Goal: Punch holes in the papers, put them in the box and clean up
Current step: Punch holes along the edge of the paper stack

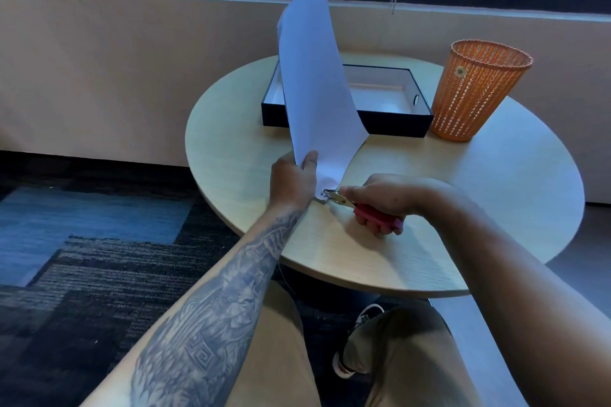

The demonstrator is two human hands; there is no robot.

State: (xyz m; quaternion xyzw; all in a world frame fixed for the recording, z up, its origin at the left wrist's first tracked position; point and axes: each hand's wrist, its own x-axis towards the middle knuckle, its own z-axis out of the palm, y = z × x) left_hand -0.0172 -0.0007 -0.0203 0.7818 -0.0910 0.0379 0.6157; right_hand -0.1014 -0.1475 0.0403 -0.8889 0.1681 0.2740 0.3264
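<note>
From the head camera I see my left hand pinching the lower edge of the papers, thumb on the near face and fingers behind, so that grip is clenched on the sheets and they stand nearly upright over the bench, curling back toward the window at the top. My right hand is wrapped around the red handles of the hole punch, a grip closed on the tool, with its metal head set against the bottom corner of the papers just beside my left thumb; I cannot tell whether the metal head is fully squeezed down on the paper. The punch and both hands sit low over the near part of the round, pale wood bench. Behind the papers lies the box, black outside and white inside, open at the top, its left part hidden by the raised sheets. Just right of the box, close to its corner, stands an orange mesh basket, upright. My tattooed left forearm reaches in from the lower left, and tan trousers show below the bench edge, above a patterned carpet.
</note>
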